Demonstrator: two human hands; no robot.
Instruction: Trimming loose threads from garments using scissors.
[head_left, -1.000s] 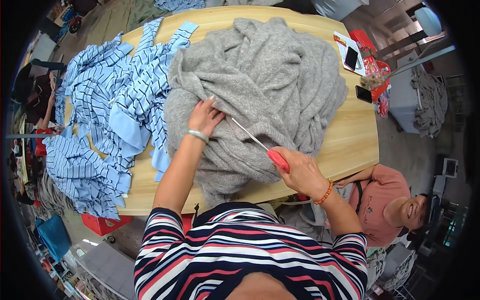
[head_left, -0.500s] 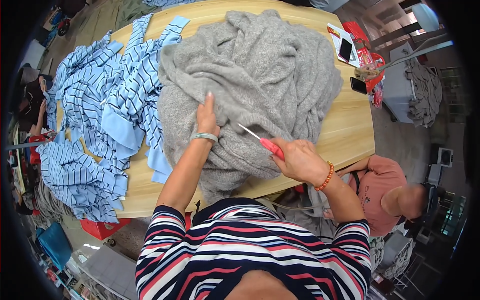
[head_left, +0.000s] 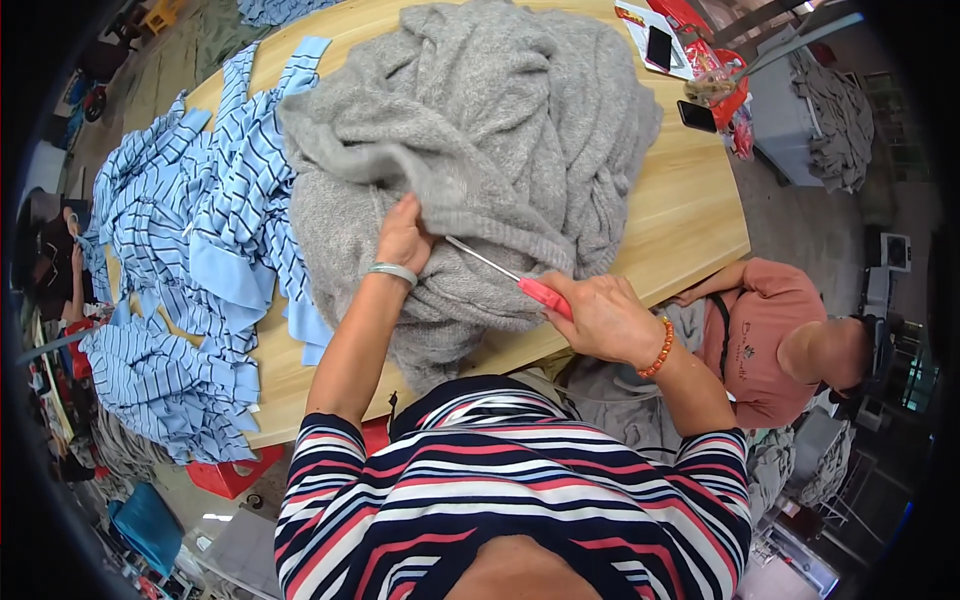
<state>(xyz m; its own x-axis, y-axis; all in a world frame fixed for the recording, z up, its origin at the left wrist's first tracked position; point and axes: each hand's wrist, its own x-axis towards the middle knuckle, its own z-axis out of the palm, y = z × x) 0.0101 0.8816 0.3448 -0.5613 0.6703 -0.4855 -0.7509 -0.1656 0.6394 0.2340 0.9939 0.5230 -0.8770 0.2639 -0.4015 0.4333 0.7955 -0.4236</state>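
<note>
"Pale wooden tabletop (head_left: 690,210), its edges bent by the lens. What lies farthest left?"

"Striped blue garments (head_left: 160,225), heaped well left of the left hand (head_left: 406,240)."

"And that hand?"

"It touches a fold of the grey knit (head_left: 530,110), fingers bent. I can't tell whether they are clamped on the cloth."

"Where is the knit, exactly?"

"Under the left hand, spreading ahead of it and off to its right."

"Next along?"

"The red-handled tool (head_left: 543,296). Its thin metal shaft slants over the knit, tip just right of the left hand."

"Then the right hand (head_left: 608,318)?"

"Wrapped around the tool's handle."

"Past it?"

"A black phone (head_left: 697,116) lies ahead and to its right; a pink-shirted person (head_left: 765,345) is beside the table, right of that hand."
</note>
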